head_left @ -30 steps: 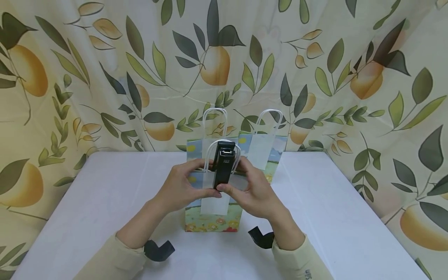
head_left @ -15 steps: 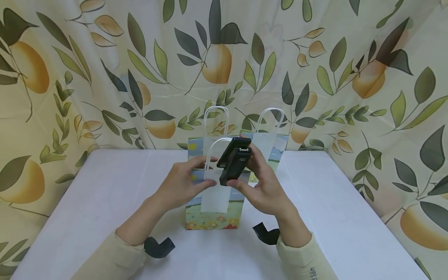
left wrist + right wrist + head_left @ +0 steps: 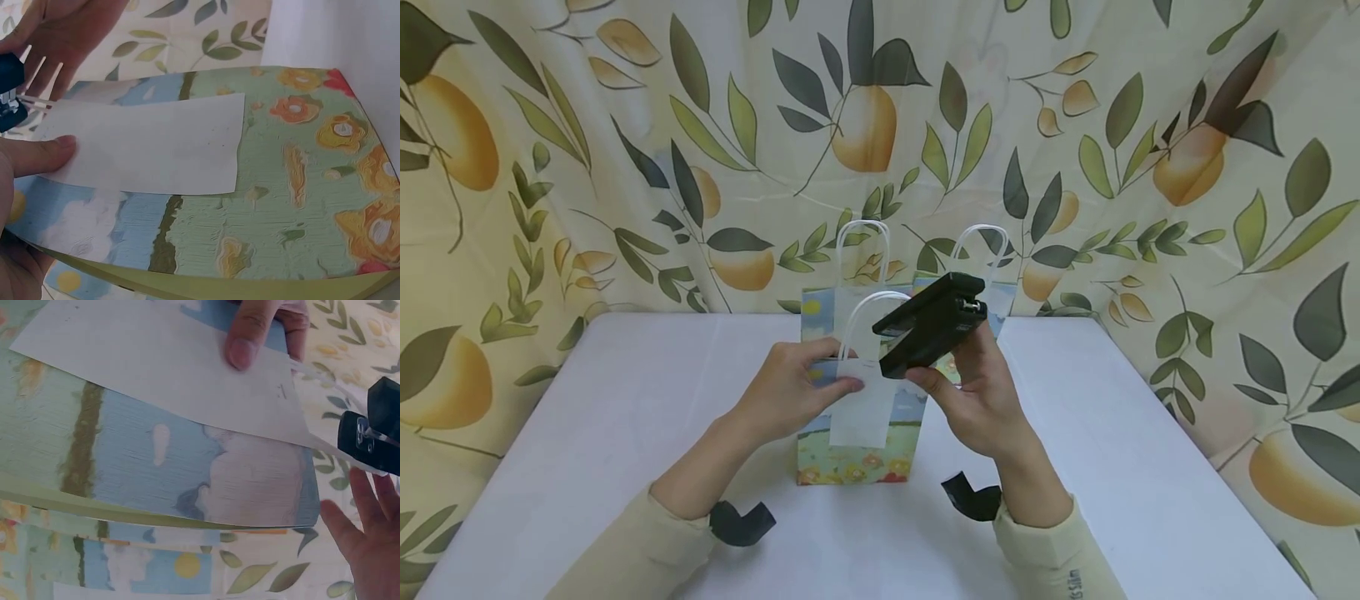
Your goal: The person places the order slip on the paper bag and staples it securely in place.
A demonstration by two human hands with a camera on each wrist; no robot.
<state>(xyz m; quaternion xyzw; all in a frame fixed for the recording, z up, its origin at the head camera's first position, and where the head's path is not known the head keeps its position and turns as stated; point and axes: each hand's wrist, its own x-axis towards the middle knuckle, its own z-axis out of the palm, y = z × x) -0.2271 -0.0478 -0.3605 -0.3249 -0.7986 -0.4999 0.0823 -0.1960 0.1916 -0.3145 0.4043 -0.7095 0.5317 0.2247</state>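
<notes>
A black stapler [image 3: 929,327] is in my right hand [image 3: 988,408], lifted over the top of the front paper bag [image 3: 857,465] and tilted with its mouth to the left. My left hand [image 3: 775,387] pinches that bag's top edge. Its thumb presses a white paper strip [image 3: 156,147] against the bag's flower-and-sky front; the other fingers are behind. White handles [image 3: 850,321] stick up from the edge. Small marks [image 3: 282,392] that look like staples show on the strip near the top. The stapler's jaws are apart, clear of the paper.
Two more bags of the same print with white handles, a left one [image 3: 817,310] and a right one [image 3: 1004,305], stand behind on the white table [image 3: 647,392]. A fruit-patterned curtain [image 3: 700,125] hangs behind the table.
My right hand has carried the stapler off the bag's top edge, to the right and upward, turning it sideways. My left hand keeps its grip on the bag.
</notes>
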